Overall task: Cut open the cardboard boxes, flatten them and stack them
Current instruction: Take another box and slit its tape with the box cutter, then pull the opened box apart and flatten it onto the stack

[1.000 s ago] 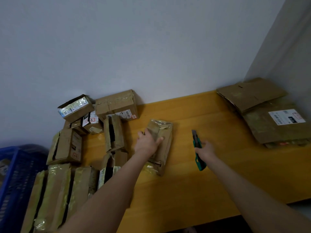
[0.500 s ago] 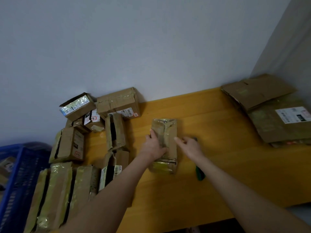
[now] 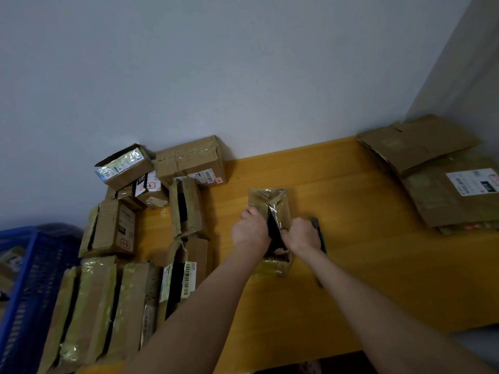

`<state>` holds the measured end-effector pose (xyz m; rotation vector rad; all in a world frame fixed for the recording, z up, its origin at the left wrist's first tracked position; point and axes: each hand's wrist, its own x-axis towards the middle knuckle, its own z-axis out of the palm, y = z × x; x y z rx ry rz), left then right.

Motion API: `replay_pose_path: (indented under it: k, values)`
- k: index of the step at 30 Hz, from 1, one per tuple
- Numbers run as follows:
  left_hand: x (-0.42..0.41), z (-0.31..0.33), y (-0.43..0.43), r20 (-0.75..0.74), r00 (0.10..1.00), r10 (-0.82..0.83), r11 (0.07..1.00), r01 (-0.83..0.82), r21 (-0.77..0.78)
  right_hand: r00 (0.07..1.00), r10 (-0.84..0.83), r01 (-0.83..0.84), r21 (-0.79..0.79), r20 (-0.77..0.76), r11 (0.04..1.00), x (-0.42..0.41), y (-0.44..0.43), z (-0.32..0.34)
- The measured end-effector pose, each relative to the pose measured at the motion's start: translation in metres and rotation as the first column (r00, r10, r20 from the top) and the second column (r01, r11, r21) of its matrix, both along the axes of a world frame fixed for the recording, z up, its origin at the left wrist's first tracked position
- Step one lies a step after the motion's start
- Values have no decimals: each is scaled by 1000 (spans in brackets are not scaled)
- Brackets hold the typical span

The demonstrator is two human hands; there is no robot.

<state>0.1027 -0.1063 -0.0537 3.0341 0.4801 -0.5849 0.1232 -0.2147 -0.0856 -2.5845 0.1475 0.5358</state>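
Left hand [image 3: 249, 230] and right hand [image 3: 302, 234] grip the box [image 3: 271, 202] flaps between them.

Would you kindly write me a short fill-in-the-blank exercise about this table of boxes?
1. The crate at the left edge is ____ in colour.
2. The left hand and the right hand both grip the taped box; neither holds the knife, which lies on the ____ table.
3. The cardboard stacked at the far right corner is already ____.

Missing words: blue; yellow; flattened.
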Motion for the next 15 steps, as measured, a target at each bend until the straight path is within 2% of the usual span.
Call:
replay_pose_path:
  k: [2, 4, 10, 11, 13, 14, 15]
  values:
    - [4, 2, -1, -5, 999, 43, 999, -43, -34, 999, 11, -8, 79, -37, 997, 3, -5, -3]
    - [9, 7, 2, -19, 997, 81, 988, -83, -131, 996, 11, 3, 168, -83, 986, 5, -12, -3]
    - [0, 33, 24, -63, 996, 57, 931, -75, -356, 970, -2, 99, 385, -244, 917, -1, -22, 4]
    - [-2, 37, 29, -54, 995, 87, 889, -102, -445, 969, -23, 122, 394, -247, 911, -3, -25, 4]
    - [-6, 49, 41, -62, 978, 199, 702, -187, -687, 960, -96, 202, 410, -264, 889, -7, -34, 3]
    - [-10, 56, 47, -81, 968, 236, 606, -212, -767, 946, -134, 257, 429, -295, 866, -9, -39, 3]
    - [-13, 63, 51, -87, 968, 237, 549, -207, -810, 933, -158, 298, 447, -323, 844, -11, -42, 3]
